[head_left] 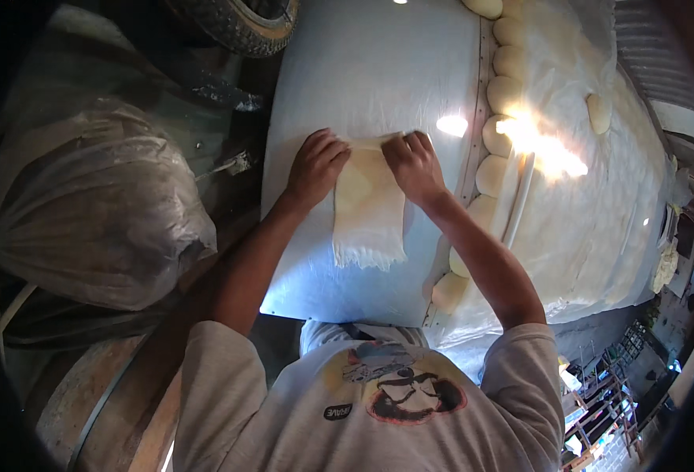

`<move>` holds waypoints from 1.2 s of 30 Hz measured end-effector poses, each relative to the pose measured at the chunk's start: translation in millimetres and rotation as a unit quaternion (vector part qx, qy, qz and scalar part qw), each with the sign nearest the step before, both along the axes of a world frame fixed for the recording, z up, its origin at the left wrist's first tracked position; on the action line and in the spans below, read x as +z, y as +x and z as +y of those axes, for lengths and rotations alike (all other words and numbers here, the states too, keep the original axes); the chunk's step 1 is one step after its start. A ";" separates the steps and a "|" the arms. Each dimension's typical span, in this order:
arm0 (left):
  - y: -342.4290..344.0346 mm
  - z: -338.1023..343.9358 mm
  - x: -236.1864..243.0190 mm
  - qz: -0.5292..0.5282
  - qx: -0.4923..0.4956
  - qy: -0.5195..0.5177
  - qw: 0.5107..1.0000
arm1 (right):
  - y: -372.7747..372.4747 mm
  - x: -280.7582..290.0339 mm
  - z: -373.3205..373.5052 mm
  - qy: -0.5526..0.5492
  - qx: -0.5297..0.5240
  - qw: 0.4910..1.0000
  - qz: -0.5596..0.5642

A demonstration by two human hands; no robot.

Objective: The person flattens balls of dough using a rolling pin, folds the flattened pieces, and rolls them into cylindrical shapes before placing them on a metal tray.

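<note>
A thin, pale sheet of dough (369,208) lies lengthwise on a smooth metal work surface (300,259), its near edge ragged. My left hand (318,161) is closed on the far left corner of the sheet, fingers curled over. At the far right corner my right hand (415,164) grips the same edge, its fingertips bent in and partly hidden. Between my hands the far edge looks gathered into a narrow fold.
Right of the metal, a row of round dough balls (491,175) runs along a riveted strip. Beyond it spreads clear plastic sheeting (583,236) with a pale rod (519,200) and a lone dough ball (598,113). At left stand a big plastic bag (103,220) and a tyre (245,27).
</note>
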State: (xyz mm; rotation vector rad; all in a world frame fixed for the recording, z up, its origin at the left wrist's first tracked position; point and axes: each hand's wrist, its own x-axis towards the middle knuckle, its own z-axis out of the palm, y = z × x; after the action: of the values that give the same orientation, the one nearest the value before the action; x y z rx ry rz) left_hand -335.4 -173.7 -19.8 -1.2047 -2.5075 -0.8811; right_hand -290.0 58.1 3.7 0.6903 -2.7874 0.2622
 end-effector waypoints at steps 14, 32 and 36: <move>116.2 -14.7 2.1 -0.113 0.038 -0.221 0.968 | 120.7 -26.4 -31.1 -0.078 -0.107 0.972 -0.194; 228.6 -52.9 26.9 -0.095 -0.029 -0.282 0.954 | 232.3 0.0 2.1 -0.113 -0.006 0.970 -0.214; 196.4 -30.7 47.2 -0.253 0.097 -0.211 0.939 | 163.2 27.0 9.7 -0.194 -0.071 0.908 -0.366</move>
State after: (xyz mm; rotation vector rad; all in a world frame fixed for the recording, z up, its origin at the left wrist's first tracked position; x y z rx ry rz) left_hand -139.0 -204.4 27.4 -0.8841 -3.2966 -0.6880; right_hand -126.8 67.8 30.7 0.3204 -3.2661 1.2334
